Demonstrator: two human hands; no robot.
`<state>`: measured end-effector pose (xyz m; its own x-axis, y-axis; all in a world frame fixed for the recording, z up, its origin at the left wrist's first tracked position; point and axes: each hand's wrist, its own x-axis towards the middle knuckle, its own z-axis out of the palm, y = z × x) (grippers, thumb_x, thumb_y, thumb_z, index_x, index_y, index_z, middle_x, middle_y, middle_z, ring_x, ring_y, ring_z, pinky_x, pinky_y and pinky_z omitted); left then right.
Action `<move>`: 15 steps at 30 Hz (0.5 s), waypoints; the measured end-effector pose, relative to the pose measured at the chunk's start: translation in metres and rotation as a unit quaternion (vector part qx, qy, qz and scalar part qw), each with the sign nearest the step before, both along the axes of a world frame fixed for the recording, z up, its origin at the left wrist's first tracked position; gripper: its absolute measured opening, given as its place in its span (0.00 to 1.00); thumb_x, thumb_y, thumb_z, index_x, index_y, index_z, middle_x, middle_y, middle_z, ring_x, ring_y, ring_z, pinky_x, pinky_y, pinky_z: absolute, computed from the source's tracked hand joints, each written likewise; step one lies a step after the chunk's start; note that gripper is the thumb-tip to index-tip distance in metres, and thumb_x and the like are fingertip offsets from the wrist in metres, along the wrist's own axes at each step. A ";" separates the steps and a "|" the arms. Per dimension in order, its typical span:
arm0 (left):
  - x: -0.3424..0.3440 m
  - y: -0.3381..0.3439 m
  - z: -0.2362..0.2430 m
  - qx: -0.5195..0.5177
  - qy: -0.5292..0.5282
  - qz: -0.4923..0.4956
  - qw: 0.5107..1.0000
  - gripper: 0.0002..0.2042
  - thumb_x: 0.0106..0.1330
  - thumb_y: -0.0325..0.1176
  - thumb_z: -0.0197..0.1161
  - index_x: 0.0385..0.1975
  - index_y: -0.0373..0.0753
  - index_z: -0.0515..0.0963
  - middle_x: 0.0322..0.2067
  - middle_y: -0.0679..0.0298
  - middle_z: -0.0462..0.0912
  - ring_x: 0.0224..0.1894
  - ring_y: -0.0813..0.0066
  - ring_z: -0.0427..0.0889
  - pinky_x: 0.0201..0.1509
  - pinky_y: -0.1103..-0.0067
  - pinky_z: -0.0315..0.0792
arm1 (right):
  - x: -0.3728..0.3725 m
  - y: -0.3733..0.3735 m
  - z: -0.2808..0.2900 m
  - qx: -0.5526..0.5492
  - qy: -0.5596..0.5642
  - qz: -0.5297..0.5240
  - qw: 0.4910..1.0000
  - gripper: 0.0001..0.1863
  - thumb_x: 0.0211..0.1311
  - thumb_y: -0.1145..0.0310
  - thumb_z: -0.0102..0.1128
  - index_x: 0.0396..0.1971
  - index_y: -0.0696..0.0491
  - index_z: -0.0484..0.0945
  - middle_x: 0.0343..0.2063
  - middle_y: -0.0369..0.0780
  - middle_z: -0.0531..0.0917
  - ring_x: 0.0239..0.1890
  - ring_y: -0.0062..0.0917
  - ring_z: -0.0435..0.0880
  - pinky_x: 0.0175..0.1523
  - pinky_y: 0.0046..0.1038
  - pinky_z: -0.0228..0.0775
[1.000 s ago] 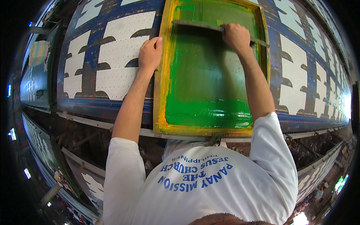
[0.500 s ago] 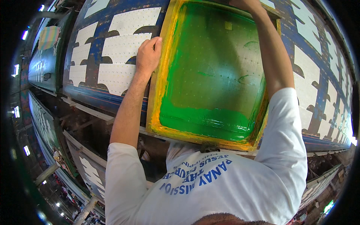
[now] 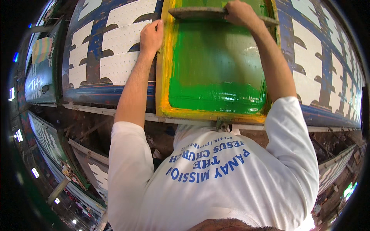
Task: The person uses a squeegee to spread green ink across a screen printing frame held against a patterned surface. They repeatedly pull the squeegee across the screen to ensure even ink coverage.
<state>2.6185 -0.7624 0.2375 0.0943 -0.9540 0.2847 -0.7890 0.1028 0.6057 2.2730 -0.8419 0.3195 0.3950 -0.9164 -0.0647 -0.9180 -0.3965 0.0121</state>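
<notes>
A screen printing frame [image 3: 165,82] with yellow-stained wooden edges lies on the long table in front of me. Wet green ink [image 3: 216,96] pools along the near end of its mesh, with a thinner green film further up. My left hand [image 3: 151,37] is closed at the frame's left edge, thumb against the wood. Across the far part of the mesh lies a long wooden squeegee [image 3: 196,13], and my right hand [image 3: 242,14] grips it right of its middle. The squeegee's lower edge meets the mesh, where green ink shows around it.
White cut fabric pieces [image 3: 120,61] lie in rows on the blue-stained printing table [image 3: 90,50], left and right of the frame. More tables with white pieces [image 3: 48,133] stand at the left. A striped cloth [image 3: 42,50] hangs on the far-left table. Wooden supports run under the near edge.
My right hand has come nearer and slightly left, bringing the squeegee into view across the mesh. The left hand stays at the frame's left edge. The view has shifted a little.
</notes>
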 end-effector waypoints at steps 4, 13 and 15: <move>0.004 -0.005 -0.006 0.019 -0.016 -0.003 1.000 0.21 0.80 0.49 0.56 0.55 0.40 0.86 0.48 0.47 0.90 0.53 0.46 0.88 0.59 0.62 0.79 | 0.005 0.125 -0.005 0.021 -0.018 -0.017 0.999 0.10 0.58 0.68 0.66 0.38 0.51 0.90 0.33 0.48 0.89 0.39 0.48 0.90 0.45 0.49 0.84; 0.009 -0.013 -0.022 0.000 -0.019 -0.034 0.999 0.22 0.81 0.53 0.52 0.55 0.43 0.84 0.48 0.49 0.89 0.54 0.44 0.85 0.58 0.57 0.78 | 0.042 0.358 0.005 -0.027 -0.123 -0.050 0.991 0.12 0.50 0.76 0.68 0.36 0.51 0.88 0.33 0.43 0.87 0.38 0.39 0.90 0.44 0.41 0.84; 0.009 -0.013 -0.022 0.010 -0.013 -0.036 0.999 0.22 0.81 0.54 0.52 0.56 0.44 0.84 0.49 0.49 0.88 0.55 0.44 0.85 0.58 0.57 0.78 | 0.044 0.361 0.010 -0.031 -0.108 -0.048 0.992 0.12 0.48 0.76 0.69 0.36 0.52 0.88 0.34 0.43 0.88 0.39 0.40 0.90 0.45 0.41 0.84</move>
<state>2.6272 -0.7758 0.2153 0.0183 -0.9638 0.2661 -0.7958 0.1471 0.5874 2.3168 -0.4812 0.3291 0.3041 -0.9501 0.0700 -0.9353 -0.3117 -0.1675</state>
